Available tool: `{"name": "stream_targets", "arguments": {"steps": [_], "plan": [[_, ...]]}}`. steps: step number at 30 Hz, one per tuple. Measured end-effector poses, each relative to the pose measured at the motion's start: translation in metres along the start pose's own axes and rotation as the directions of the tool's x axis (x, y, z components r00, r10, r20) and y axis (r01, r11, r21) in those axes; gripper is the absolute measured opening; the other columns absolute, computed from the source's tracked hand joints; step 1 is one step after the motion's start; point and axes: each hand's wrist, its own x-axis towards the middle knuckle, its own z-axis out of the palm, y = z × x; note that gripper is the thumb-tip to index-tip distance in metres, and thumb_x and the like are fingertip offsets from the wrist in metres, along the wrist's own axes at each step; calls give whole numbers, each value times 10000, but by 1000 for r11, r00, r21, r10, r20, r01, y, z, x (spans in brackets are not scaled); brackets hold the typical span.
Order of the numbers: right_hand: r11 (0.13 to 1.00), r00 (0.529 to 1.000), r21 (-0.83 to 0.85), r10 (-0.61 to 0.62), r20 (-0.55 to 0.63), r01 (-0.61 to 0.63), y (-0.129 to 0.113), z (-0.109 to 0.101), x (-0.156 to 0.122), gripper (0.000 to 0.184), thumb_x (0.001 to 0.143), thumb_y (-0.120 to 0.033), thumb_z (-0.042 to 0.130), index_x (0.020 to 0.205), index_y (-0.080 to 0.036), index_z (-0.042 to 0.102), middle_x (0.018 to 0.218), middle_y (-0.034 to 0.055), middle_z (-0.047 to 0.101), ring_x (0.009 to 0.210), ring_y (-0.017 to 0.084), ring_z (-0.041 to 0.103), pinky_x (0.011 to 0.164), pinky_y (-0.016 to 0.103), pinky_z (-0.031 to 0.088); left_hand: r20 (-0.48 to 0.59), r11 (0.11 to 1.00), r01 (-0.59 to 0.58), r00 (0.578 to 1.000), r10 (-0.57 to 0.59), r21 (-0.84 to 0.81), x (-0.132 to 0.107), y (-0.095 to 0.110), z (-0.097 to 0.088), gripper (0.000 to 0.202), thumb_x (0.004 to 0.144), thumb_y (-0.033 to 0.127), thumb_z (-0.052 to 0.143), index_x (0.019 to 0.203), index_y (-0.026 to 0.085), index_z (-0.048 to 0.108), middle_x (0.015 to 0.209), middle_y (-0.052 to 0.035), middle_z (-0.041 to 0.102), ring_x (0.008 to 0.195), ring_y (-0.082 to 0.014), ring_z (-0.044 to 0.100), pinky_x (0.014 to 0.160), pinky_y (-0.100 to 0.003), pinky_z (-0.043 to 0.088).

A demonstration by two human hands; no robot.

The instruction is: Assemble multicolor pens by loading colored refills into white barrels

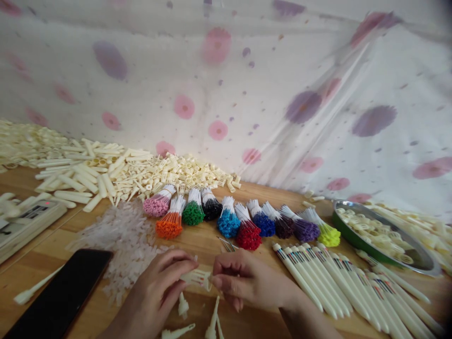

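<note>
Just in front of me, my left hand point(158, 287) grips a cream slotted pen top piece point(197, 278) between thumb and fingers. Small coloured tips show in its slots. At the right end of this piece, the thumb and fingers of my right hand point(243, 278) are pinched together; whatever is between them is hidden. Beneath the hands lie cream pointed pen parts point(213, 320) and a short cream piece point(183, 306). Beyond my right hand stand bundles of thin refills with coloured ends, among them a red bundle point(248, 233) and a light blue bundle point(228, 221).
Left are a black phone point(60, 292), a pile of clear plastic bits point(123, 240) and a power strip point(31, 226). Cream barrels point(84, 174) heap behind. Multicolour pens point(328, 282) lie in a row on the right, near a green-sided metal bowl point(363, 242) of cream rings.
</note>
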Motion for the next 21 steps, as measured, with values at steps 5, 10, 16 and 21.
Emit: {"name": "stream_targets", "arguments": {"steps": [5, 10, 16, 21], "plan": [[974, 976, -191, -150, -155, 119, -6, 3, -5, 321, 898, -442, 458, 811, -153, 566, 608, -8, 546, 536, 92, 495, 505, 189, 378, -36, 998, -19, 999, 21, 57, 3, -2, -7, 343, 797, 117, 535, 1063, 313, 628, 1029, -28, 666, 954, -171, 647, 820, -226, 521], [905, 907, -414, -252, -337, 98, -22, 13, -10, 189, 875, -327, 540, 871, -183, 662, 748, 19, 647, 652, 115, 544, 570, 200, 403, -109, 998, -8, 994, 14, 57, 4, -3, -10, 323, 792, 133, 543, 1042, 315, 637, 992, -8, 676, 911, -153, 664, 797, -198, 527], [860, 797, -490, -394, -457, 143, -18, 37, -2, 153, 827, -199, 572, 834, -157, 719, 709, 45, 644, 612, 118, 563, 552, 199, 427, -117, 999, 46, 992, -49, -28, 8, 1, -11, 309, 784, 114, 536, 979, 331, 639, 960, 28, 668, 905, -119, 660, 753, -145, 527], [821, 760, -540, -469, -450, 187, -12, 43, 2, 152, 794, -149, 590, 784, -146, 741, 632, 40, 633, 536, 101, 546, 505, 185, 399, -153, 1000, 10, 988, -14, -29, 9, 5, -10, 328, 754, 60, 503, 932, 307, 626, 938, 40, 654, 882, -88, 648, 777, -113, 502]]}}
